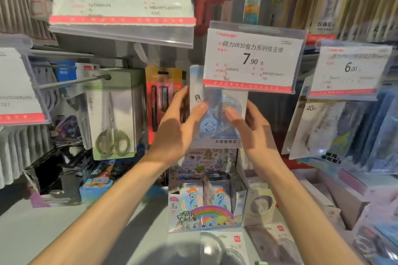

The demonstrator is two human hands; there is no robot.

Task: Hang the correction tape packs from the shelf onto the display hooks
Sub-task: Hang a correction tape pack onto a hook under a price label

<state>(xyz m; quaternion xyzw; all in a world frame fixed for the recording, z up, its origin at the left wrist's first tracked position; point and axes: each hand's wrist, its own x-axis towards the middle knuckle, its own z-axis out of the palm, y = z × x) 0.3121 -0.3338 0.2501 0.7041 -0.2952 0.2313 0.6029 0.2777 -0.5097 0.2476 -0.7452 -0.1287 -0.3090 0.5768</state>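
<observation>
- The correction tape pack (217,114) stood upright between 2 hands, just under the 7.90 price tag (252,58), which covered its upper right corner.
- The left hand (174,133) gripped the pack's left edge, thumb across the clear blister and fingers behind the card.
- The right hand (254,122) gripped the right edge the same way, thumb on the blister near the blue reel.
- Each grip was narrow, pinching the card from its side; the pack filled the gap between them.
- I counted 1 pack in the hands, and more packs (228,245) lay on the shelf (43,226) below, too blurred to count.
- The pack's long axis ran vertically, printed face toward the person, its top end toward the hooks; I could not tell whether it was on a hook.
- A pack of green scissors (112,114) hung on a hook (75,82) to the left.
- 2 other price tags showed 5.00 (122,2) and 6.00 (351,71).
</observation>
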